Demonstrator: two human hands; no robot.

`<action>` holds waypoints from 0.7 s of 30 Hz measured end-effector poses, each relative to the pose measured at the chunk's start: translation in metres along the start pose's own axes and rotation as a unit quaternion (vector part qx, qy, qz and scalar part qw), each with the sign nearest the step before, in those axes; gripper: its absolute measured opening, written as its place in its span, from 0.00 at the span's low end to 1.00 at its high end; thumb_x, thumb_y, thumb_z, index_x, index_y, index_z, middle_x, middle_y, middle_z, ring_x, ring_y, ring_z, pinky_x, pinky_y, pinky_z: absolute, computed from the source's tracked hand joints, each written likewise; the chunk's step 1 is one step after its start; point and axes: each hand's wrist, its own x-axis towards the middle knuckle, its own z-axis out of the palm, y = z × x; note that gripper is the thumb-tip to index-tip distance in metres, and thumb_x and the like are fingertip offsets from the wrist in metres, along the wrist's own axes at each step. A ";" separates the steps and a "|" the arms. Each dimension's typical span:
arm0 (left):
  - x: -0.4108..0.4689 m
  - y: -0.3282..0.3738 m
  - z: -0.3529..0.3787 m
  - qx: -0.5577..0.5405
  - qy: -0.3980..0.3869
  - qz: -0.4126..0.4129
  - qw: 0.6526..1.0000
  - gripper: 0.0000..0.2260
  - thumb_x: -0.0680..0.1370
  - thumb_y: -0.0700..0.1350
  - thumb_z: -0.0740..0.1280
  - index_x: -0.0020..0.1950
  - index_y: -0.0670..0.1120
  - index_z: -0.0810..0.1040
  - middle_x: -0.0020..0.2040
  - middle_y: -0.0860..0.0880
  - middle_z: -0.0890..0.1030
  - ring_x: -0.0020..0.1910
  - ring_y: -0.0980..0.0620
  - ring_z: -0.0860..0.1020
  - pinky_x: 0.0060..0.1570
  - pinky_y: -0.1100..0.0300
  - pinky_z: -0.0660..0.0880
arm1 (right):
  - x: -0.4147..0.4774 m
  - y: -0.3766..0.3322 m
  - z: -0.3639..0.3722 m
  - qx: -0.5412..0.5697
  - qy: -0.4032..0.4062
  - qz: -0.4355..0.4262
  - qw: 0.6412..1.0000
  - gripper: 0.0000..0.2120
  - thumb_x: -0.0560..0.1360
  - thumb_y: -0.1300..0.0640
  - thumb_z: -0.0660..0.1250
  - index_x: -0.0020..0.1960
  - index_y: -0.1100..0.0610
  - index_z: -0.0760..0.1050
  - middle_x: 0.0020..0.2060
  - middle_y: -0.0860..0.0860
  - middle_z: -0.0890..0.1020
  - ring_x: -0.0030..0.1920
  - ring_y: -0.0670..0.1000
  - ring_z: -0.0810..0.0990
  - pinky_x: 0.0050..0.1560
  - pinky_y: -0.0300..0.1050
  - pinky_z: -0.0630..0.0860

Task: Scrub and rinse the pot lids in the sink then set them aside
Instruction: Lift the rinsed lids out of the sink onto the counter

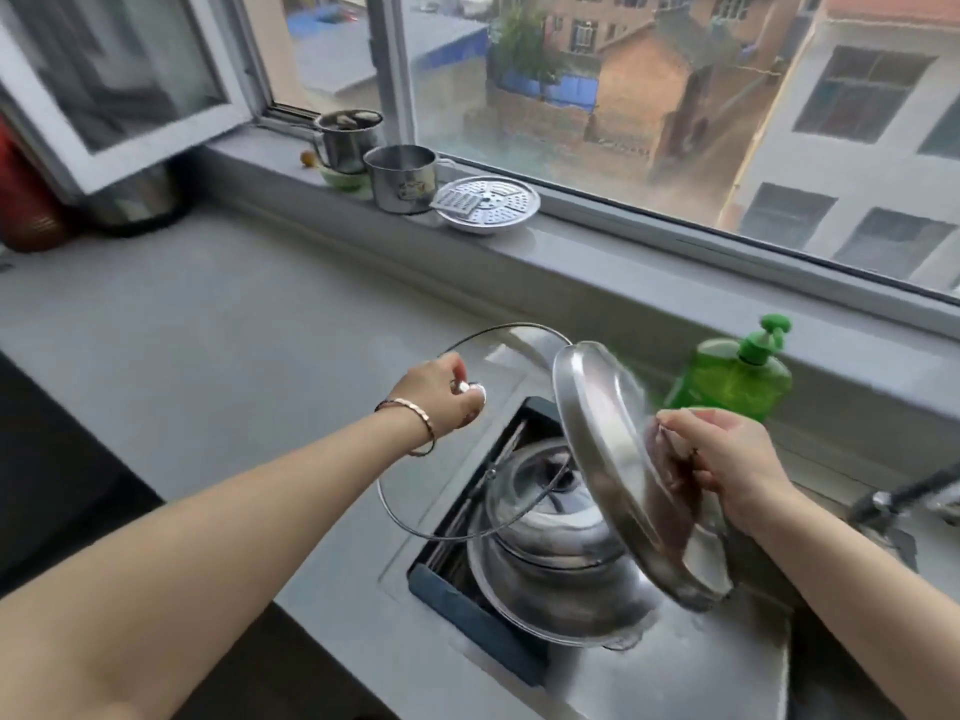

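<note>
**Desk:** Status at the sink (470, 613)?

**Photographer:** Mid-job, by the look of it. Holding 2 lids at once: glass lid (441, 485) gripped by its knob in the left hand (449, 394), raised above the counter (208, 356) edge; steel lid (605, 449) gripped by its handle in the right hand (727, 465), tilted on edge over the basin.

**Desk:** Scrubbed? Rinsed?

**Photographer:** Cannot tell; no running water in view. More stacked cookware (545, 532) below in the sink, probably waiting.

**Desk:** Room for setting aside?

**Photographer:** Broad stretch of counter to the left. Tighter on the right: soap bottle (737, 379) just beside the steel rim, tap (893, 504) near the wrist. Both rims close together, so likely risk of a knock.
</note>
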 end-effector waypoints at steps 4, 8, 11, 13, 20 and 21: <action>0.020 -0.065 -0.049 0.058 0.024 -0.008 0.998 0.06 0.74 0.48 0.62 0.45 0.46 0.71 0.43 0.46 0.77 0.42 0.43 0.74 0.38 0.59 0.68 | 0.013 -0.027 0.077 -0.109 -0.033 -0.048 0.992 0.10 0.70 0.63 0.66 0.30 0.61 0.71 0.20 0.50 0.72 0.21 0.45 0.69 0.22 0.34 0.64; 0.050 -0.145 -0.102 0.102 0.029 -0.024 0.994 0.05 0.74 0.47 0.61 0.46 0.47 0.71 0.45 0.46 0.72 0.42 0.43 0.73 0.40 0.60 0.66 | 0.028 -0.048 0.171 -0.221 -0.040 -0.081 0.971 0.06 0.65 0.56 0.72 0.33 0.53 0.75 0.28 0.51 0.79 0.31 0.51 0.77 0.35 0.43 0.72; 0.073 -0.203 -0.144 0.127 0.015 -0.034 0.991 0.09 0.75 0.48 0.61 0.52 0.47 0.73 0.50 0.44 0.71 0.43 0.42 0.74 0.42 0.60 0.68 | 0.032 -0.065 0.244 -0.273 -0.040 -0.096 0.957 0.05 0.67 0.59 0.71 0.41 0.55 0.76 0.29 0.52 0.79 0.31 0.50 0.77 0.33 0.42 0.71; 0.089 -0.238 -0.170 0.149 -0.002 -0.030 0.988 0.10 0.75 0.48 0.62 0.55 0.47 0.73 0.53 0.43 0.71 0.45 0.41 0.76 0.44 0.59 0.69 | 0.035 -0.077 0.289 -0.293 -0.031 -0.091 0.951 0.11 0.66 0.58 0.72 0.48 0.56 0.76 0.30 0.50 0.78 0.34 0.50 0.76 0.34 0.43 0.67; 0.169 -0.332 -0.254 0.244 -0.041 0.002 0.969 0.11 0.77 0.47 0.61 0.58 0.46 0.71 0.56 0.42 0.70 0.50 0.40 0.77 0.46 0.57 0.70 | 0.066 -0.112 0.420 -0.282 -0.040 -0.047 0.958 0.16 0.64 0.55 0.73 0.49 0.56 0.75 0.32 0.49 0.77 0.32 0.46 0.75 0.29 0.39 0.66; 0.180 -0.342 -0.262 0.254 -0.047 0.005 0.966 0.12 0.77 0.47 0.61 0.58 0.46 0.71 0.57 0.42 0.70 0.50 0.40 0.77 0.46 0.57 0.70 | 0.072 -0.116 0.433 -0.277 -0.039 -0.041 0.959 0.15 0.66 0.57 0.73 0.51 0.56 0.76 0.34 0.51 0.78 0.34 0.49 0.75 0.32 0.41 0.67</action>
